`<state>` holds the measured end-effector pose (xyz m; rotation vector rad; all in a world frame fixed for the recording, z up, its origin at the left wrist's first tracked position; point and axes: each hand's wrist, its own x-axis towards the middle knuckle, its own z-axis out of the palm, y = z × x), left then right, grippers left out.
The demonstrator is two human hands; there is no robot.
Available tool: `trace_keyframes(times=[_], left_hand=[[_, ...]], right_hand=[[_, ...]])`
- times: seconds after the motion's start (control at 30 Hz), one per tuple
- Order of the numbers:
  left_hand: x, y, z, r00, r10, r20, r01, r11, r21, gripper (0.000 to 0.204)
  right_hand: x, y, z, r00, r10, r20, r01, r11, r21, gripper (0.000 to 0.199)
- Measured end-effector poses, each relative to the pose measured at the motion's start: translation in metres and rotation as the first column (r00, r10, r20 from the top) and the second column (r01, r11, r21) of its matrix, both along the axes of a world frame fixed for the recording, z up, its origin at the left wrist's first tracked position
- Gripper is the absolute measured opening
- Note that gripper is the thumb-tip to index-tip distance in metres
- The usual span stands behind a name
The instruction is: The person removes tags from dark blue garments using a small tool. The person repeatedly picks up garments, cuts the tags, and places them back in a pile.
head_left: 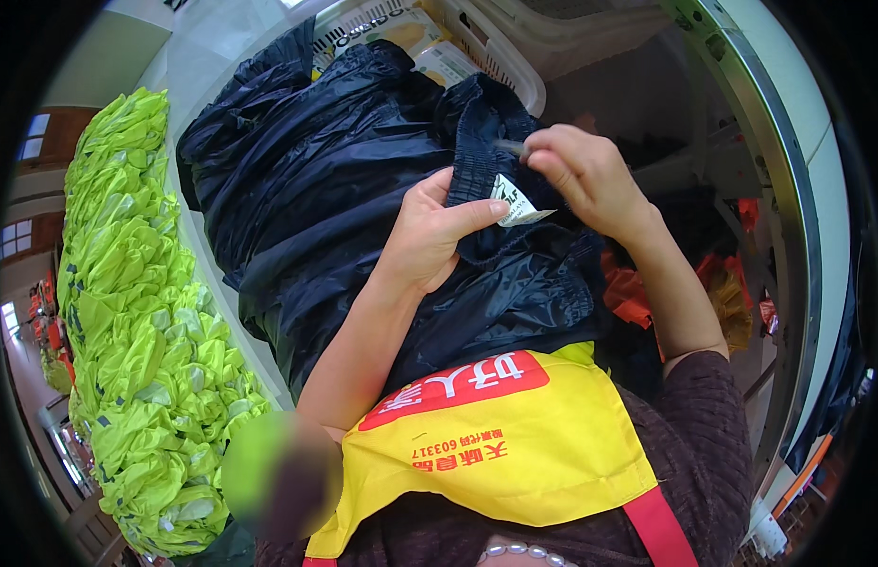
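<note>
Head view | dark navy garment [363, 189] is lying heaped ahead of me, its long axis running away from my chest | I am pinning its waistband with my left hand [430, 231], thumb closed on the white label [516, 206] | my right hand [585, 170], nearer the label's top, is pinching a thin tool, tip hidden | lime vests [137, 312] are stacking up far left.

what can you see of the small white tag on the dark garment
The white tag is a small cloth-like label with dark print, sewn at the gathered, elastic-looking edge of the navy garment. It sticks out to the right, slightly tilted. The left hand pins it with the thumb; the right hand pinches something thin just above it.
</note>
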<state>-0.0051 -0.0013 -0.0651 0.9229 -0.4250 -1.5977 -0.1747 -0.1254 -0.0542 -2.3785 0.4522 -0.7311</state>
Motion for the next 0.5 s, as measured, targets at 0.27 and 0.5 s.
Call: trace_keyframes(times=[0.27,0.5], left_hand=[[-0.003,0.001,0.004,0.995,0.004,0.096,0.001,0.998,-0.058,0.033],[-0.004,0.001,0.000,0.977,-0.019,0.211,0.032,0.998,-0.057,0.029]], right_hand=[[0.006,0.016,0.020,0.999,-0.030,0.013,0.026,0.971,0.238,0.037],[0.018,0.011,-0.006,0.996,-0.015,0.085,0.004,0.993,0.121,0.015]])
